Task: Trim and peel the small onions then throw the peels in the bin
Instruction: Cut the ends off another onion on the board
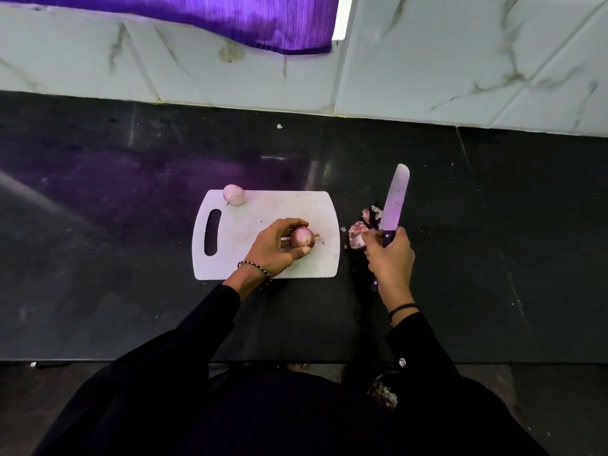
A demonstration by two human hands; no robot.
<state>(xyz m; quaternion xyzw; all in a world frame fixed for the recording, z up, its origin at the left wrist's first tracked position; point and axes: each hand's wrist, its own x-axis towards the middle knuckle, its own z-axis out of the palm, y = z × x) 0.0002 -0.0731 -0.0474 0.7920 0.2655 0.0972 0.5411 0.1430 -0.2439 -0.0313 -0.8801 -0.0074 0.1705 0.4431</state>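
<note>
Black stone counter under marbled tiles: on the white cutting board [263,209], the left hand [276,245] grips a small onion [302,237] apparently still in its skin. The right hand [390,255] clasps a knife [394,205] beside the board. One peeled onion [233,194] sits at the board's far corner, and the peels [358,236] remain unbinned.

A cutting board [279,205] lies on the counter [131,192]. The far onion [234,194] sits at its 11 o'clock corner, and the near onion [302,237] rests on it toward 4 o'clock. Peels [357,236] lie just off its 3 o'clock edge, with the knife [394,202] beside them, blade pointing to 12 o'clock.
</note>
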